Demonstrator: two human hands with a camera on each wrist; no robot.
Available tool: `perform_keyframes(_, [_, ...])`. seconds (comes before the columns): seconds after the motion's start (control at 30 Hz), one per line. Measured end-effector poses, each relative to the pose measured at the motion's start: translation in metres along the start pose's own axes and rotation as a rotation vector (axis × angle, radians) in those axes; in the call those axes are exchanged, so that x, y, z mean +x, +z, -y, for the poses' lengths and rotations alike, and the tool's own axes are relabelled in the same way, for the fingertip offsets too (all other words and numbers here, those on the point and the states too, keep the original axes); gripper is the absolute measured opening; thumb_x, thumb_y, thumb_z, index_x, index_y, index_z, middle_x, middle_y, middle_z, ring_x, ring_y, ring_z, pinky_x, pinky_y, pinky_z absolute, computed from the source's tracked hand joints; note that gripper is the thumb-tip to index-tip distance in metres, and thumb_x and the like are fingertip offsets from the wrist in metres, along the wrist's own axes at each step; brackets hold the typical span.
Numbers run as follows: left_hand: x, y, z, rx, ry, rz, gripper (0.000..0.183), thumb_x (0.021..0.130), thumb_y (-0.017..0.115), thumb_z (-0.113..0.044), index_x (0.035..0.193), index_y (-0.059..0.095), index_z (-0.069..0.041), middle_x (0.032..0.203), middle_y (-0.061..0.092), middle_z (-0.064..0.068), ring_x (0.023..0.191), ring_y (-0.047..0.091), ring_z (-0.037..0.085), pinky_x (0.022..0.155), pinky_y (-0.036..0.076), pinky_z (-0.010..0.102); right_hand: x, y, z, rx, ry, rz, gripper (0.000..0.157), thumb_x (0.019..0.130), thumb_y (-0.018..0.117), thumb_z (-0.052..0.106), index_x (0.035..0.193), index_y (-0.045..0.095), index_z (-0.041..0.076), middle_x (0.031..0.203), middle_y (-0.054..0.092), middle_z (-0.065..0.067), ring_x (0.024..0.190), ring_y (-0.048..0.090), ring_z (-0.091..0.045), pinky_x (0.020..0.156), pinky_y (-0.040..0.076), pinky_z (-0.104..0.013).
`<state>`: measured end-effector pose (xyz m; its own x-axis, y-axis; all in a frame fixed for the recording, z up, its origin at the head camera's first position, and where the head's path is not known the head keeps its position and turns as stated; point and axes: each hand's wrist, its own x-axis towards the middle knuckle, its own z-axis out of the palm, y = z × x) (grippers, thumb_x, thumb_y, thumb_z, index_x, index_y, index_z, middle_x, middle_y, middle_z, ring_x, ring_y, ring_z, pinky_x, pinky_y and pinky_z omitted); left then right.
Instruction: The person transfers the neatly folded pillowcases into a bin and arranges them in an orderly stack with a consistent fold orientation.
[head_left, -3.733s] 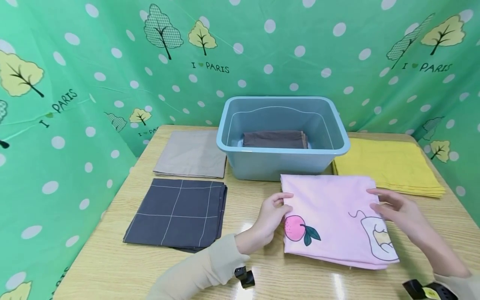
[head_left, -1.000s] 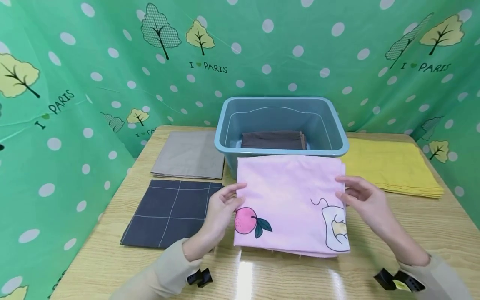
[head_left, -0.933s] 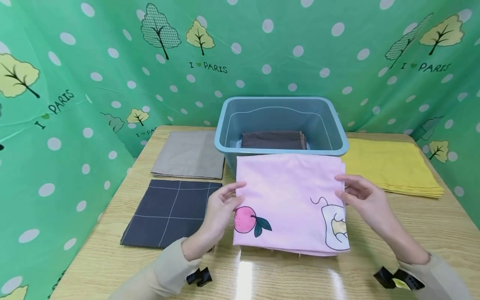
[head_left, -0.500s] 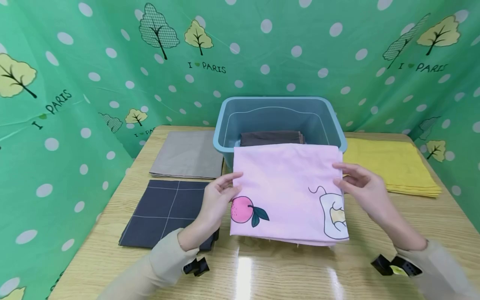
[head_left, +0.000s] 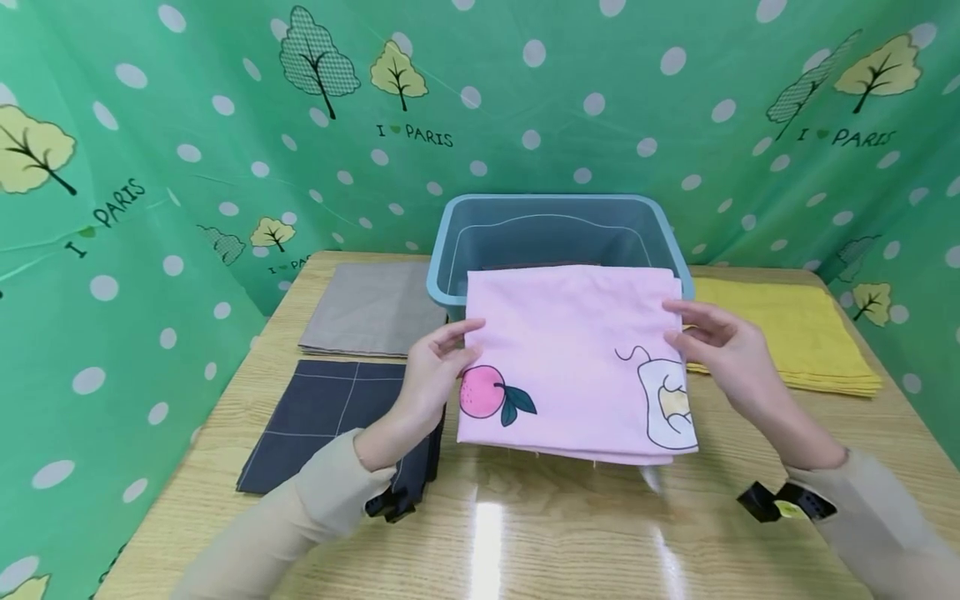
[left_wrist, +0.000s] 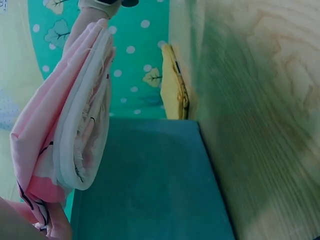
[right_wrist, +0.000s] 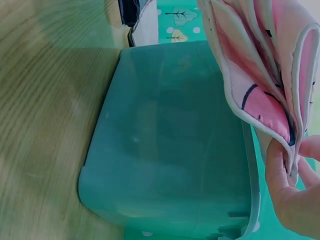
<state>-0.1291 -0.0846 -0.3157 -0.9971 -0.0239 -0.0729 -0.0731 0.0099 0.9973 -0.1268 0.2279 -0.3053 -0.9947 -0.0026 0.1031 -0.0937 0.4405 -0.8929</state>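
Note:
A folded pink cloth [head_left: 570, 358], printed with a round pink fruit and a white cartoon shape, is held up off the table by both hands. My left hand [head_left: 423, 379] pinches its left edge, and my right hand [head_left: 731, 358] pinches the right edge. Both wrist views show its several layers from the side, with the right fingers [right_wrist: 277, 170] gripping a corner. Right behind the cloth stands a blue plastic tub [head_left: 558, 229]. In the head view the cloth covers most of the tub's front wall and nearly all of a dark folded cloth [head_left: 543, 266] inside.
On the left of the wooden table [head_left: 555, 533] lie a grey folded cloth [head_left: 375, 308] and a dark checked folded cloth [head_left: 307, 425]. A yellow folded cloth [head_left: 787, 333] lies to the tub's right. A green patterned curtain [head_left: 525, 100] hangs behind and at both sides.
From the tabletop right of centre, both hands have carried the pink cloth left, then up towards the tub's front rim. It now hides most of the dark cloth inside.

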Motion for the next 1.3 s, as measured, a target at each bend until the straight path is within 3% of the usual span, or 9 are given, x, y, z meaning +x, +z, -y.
perform_keyframes(0.4, [0.013,0.001,-0.012,0.046,-0.004,0.011,0.029,0.084,0.056,-0.001,0.111,0.062,-0.011,0.118,0.054,0.002,0.091,0.055,0.017,0.069,0.048,0.022,0.017,-0.002,0.008,-0.024,0.048,0.016,0.047,0.085,0.058,0.031,0.127,0.049,0.012,0.108,0.050,-0.002,0.081,0.056,-0.001,0.066,0.048,-0.016])
perform_keyframes(0.67, [0.024,0.000,-0.020,0.057,0.013,0.013,0.029,0.085,0.053,0.000,0.112,0.061,-0.009,0.123,0.051,0.003,0.096,0.053,0.017,0.064,0.047,0.019,0.030,-0.003,0.013,0.014,0.067,0.021,0.048,0.085,0.056,0.032,0.127,0.048,0.010,0.113,0.047,-0.003,0.089,0.053,0.000,0.069,0.049,-0.016])
perform_keyframes(0.87, [0.032,0.000,-0.027,0.059,0.000,0.011,0.030,0.086,0.053,-0.001,0.113,0.061,-0.011,0.123,0.051,0.003,0.087,0.056,0.019,0.059,0.046,0.018,0.043,-0.005,0.019,0.023,0.085,0.029,0.049,0.086,0.055,0.033,0.128,0.047,0.010,0.115,0.046,-0.004,0.088,0.052,-0.001,0.069,0.048,-0.015])
perform_keyframes(1.3, [0.052,0.002,-0.040,0.089,-0.036,-0.015,0.029,0.086,0.054,-0.001,0.112,0.062,-0.011,0.117,0.055,0.005,0.103,0.050,0.014,0.076,0.047,0.024,0.066,-0.008,0.031,0.037,0.142,0.064,0.049,0.085,0.057,0.030,0.128,0.047,0.009,0.112,0.047,-0.003,0.080,0.056,-0.003,0.066,0.049,-0.019])
